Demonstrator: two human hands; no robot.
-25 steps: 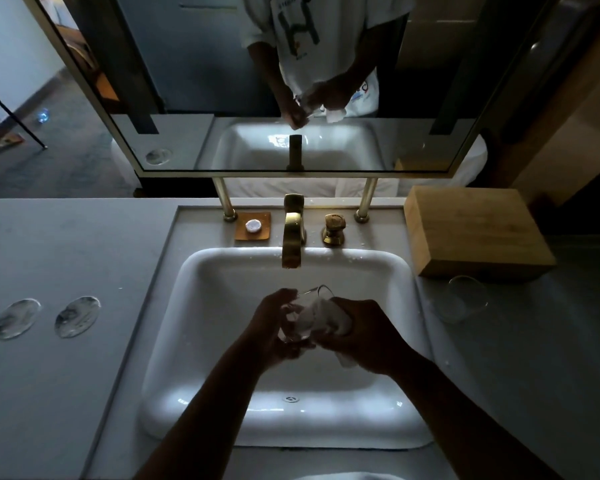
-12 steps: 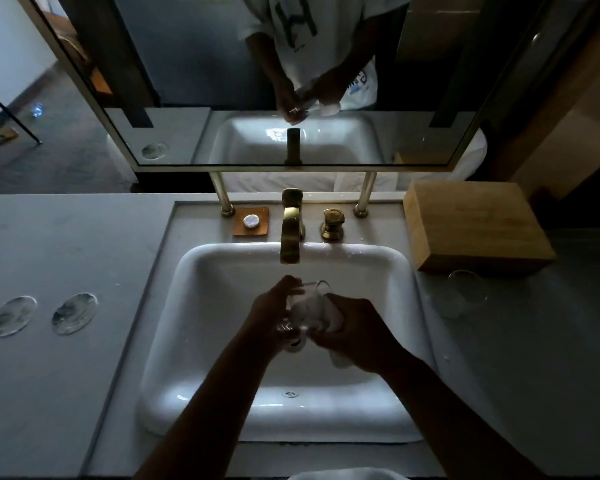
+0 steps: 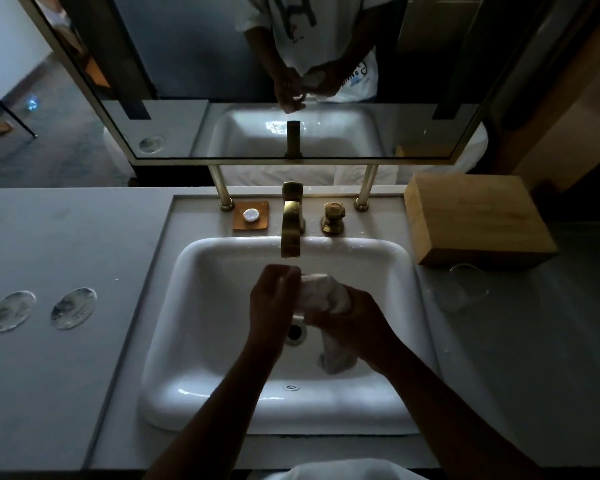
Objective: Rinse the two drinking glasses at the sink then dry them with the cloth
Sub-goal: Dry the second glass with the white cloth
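Over the white sink [image 3: 174, 341], my left hand [image 3: 274, 306] grips a clear drinking glass [image 3: 300, 282], mostly hidden by my fingers and the cloth. My right hand [image 3: 350, 323] holds a white cloth [image 3: 321, 294] pushed against and into that glass; the cloth's loose end [image 3: 336, 358] hangs below my wrist. The second glass [image 3: 465, 287] stands on the counter to the right of the sink, in front of the wooden box. No water runs from the brass faucet [image 3: 291, 230].
A wooden box [image 3: 475, 220] sits at the right back of the counter. A brass handle [image 3: 333, 218] and a soap dish with a white soap [image 3: 251, 215] flank the faucet. Two round glass coasters [image 3: 73, 308] lie on the left counter. A mirror [image 3: 291, 64] hangs above.
Both hands have stayed over the basin, working the cloth on the glass. My right hand has twisted, and the cloth's end now hangs lower. The view has shifted slightly.
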